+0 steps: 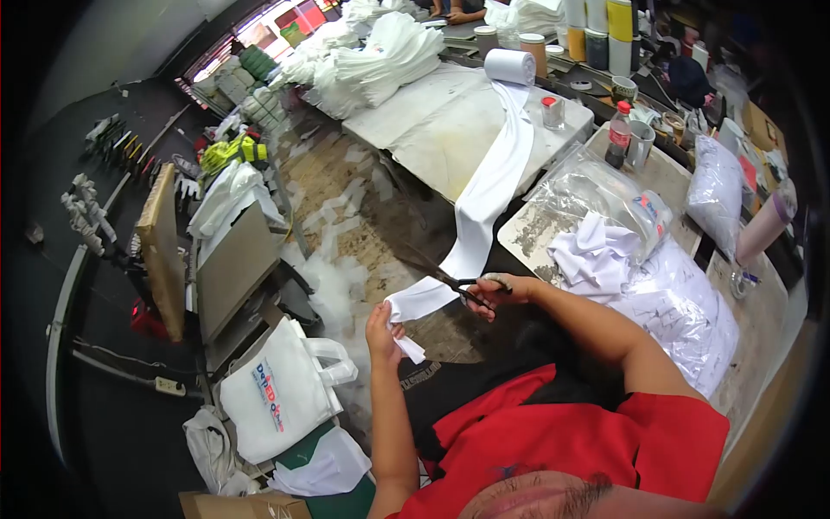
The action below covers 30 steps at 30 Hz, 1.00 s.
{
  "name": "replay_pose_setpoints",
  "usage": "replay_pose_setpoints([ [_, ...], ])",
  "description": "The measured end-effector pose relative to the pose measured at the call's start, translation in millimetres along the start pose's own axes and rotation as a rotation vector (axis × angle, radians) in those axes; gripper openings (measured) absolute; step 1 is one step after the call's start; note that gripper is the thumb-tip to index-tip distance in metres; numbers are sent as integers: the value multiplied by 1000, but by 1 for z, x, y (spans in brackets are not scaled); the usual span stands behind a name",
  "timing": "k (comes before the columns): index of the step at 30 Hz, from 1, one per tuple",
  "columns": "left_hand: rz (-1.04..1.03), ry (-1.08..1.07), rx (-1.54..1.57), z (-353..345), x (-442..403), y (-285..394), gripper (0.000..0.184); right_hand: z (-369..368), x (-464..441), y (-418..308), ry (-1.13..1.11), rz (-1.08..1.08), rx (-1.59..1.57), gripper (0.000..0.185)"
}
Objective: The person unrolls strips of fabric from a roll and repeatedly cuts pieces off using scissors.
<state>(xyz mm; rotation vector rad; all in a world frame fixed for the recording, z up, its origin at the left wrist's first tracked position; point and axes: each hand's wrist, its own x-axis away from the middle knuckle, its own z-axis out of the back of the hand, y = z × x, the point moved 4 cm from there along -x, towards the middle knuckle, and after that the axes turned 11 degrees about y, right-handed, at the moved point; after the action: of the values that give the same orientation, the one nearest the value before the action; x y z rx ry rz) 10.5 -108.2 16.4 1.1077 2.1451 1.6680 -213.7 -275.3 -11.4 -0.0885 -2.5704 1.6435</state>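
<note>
A long strip of white fabric [490, 190] runs from a roll [510, 67] on the far table, over its edge and down towards me. My left hand [381, 333] pinches the strip near its free end, and a short tail hangs below the fingers. In my right hand [493, 295] is a pair of dark scissors [447, 278], its handles around my fingers. The blades point up and left and lie at the strip, to the right of my left hand. Whether they are cutting into the cloth I cannot tell.
Beside the roll's table [415, 130] stand a red-capped bottle [617, 136] and a small jar [553, 113]. A clear bag of white cloth pieces [683, 303] lies at my right. Stacked white fabric [380, 60] fills the back. A printed white tote bag [281, 389] sits at lower left.
</note>
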Motion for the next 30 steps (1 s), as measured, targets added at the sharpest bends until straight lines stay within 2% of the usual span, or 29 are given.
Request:
replay_pose_setpoints([
  [4,99,9,107,2,-13,-12,23,-13,9,-4,-29,-128,110,75],
  [6,139,-46,119,12,-21,-13,25,-16,11,-6,-47,-151,99,70],
  [10,102,-174,95,9,-22,2,29,-30,26,-34,65,-297,322,67],
  [12,75,-202,2,7,-10,14,38,-27,32,-18,109,-384,191,62],
  [13,68,-310,41,9,-9,14,41,-36,36,-12,71,-420,175,62],
  [15,102,-296,18,7,6,14,48,-47,36,-17,-13,-255,427,57],
  [16,105,-298,-13,6,10,12,50,-56,37,-15,-30,-233,385,53],
  [18,64,-283,-72,8,14,8,51,-63,36,-11,-65,-249,366,70],
  [21,7,-215,-172,11,16,4,49,-60,33,3,-65,-238,259,74],
  [24,-3,-83,-227,26,11,1,40,-44,39,24,-12,-317,201,75],
  [26,4,36,-165,35,8,4,31,-36,39,24,-40,-347,298,72],
  [28,-5,31,-190,37,8,3,32,-32,37,29,-82,-358,325,67],
  [30,70,-9,-200,38,9,-7,35,-36,33,34,-88,-351,328,64],
])
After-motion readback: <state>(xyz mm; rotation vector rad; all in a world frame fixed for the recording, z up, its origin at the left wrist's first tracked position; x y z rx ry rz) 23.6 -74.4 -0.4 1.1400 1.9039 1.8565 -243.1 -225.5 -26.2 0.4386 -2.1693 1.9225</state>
